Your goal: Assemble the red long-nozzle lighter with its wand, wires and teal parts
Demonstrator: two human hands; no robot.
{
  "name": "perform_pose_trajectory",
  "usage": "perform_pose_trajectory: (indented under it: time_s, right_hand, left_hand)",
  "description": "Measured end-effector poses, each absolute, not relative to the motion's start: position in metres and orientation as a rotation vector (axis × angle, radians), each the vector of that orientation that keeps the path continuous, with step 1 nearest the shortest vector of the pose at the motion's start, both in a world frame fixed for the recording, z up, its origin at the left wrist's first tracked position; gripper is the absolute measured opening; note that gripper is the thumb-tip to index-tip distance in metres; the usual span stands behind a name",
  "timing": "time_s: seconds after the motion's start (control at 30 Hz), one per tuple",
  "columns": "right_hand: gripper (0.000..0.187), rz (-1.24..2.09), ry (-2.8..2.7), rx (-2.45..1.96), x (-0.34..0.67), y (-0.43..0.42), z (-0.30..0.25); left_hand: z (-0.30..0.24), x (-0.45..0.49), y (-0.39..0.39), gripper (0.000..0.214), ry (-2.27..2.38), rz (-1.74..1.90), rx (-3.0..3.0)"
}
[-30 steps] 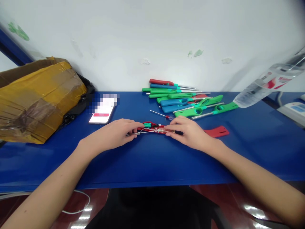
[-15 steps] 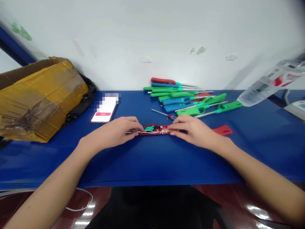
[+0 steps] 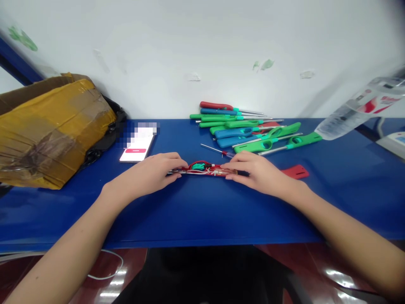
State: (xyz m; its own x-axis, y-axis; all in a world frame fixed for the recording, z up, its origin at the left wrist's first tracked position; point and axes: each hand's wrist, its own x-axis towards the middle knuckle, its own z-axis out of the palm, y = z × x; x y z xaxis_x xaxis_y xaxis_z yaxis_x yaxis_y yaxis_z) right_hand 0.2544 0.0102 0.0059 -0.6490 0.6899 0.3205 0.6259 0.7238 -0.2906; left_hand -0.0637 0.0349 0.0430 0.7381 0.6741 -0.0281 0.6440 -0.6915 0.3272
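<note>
An opened red lighter point(image 3: 202, 167) with a long metal tube lies between my hands, its inner parts showing: a teal trigger piece, a white wire and a clear inner part. My left hand point(image 3: 160, 171) pinches its left end, where the metal tube comes out. With fingers and thumb, my right hand point(image 3: 253, 171) grips its right end; the fingers partly hide that end. Just beyond my right hand lies a screwdriver point(image 3: 221, 152) with a thin metal shaft. A loose red casing half point(image 3: 296, 172) rests to the right, partly behind my right wrist.
Several green, blue and red long lighters point(image 3: 247, 126) lie piled along the wall. A phone point(image 3: 137, 145) and a taped cardboard box point(image 3: 53, 135) are on the left. A plastic water bottle point(image 3: 354, 109) leans at the right. The blue table's front edge point(image 3: 202, 243) is near me.
My left fingers have shifted slightly left along the lighter, uncovering a bit more of the casing near the teal piece. My right hand stays almost still.
</note>
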Motion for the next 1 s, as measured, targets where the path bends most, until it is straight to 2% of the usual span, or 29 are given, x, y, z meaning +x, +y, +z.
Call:
perform_pose_trajectory:
  time_s: [0.2,0.33,0.7,0.87,1.0]
  right_hand:
    - [0.032,0.194,-2.518,-0.985,0.254,0.011,0.005]
    - [0.029,0.188,-2.525,-0.981,0.253,0.01,0.006]
    - [0.021,0.102,-2.429,-0.992,0.247,0.01,0.003]
    - [0.024,0.126,-2.455,-0.902,0.245,0.012,-0.001]
    - [0.024,0.084,-2.46,-0.911,0.245,0.014,-0.004]
  left_hand:
    - [0.038,-0.064,0.036,0.03,1.031,0.189,2.604]
    - [0.033,-0.062,0.038,0.036,1.014,0.191,2.621]
    - [0.037,-0.056,0.034,0.032,1.005,0.153,2.63]
    - [0.034,-0.05,0.031,0.036,1.016,0.213,2.672]
    - [0.023,-0.045,0.034,0.029,0.947,0.306,2.758]
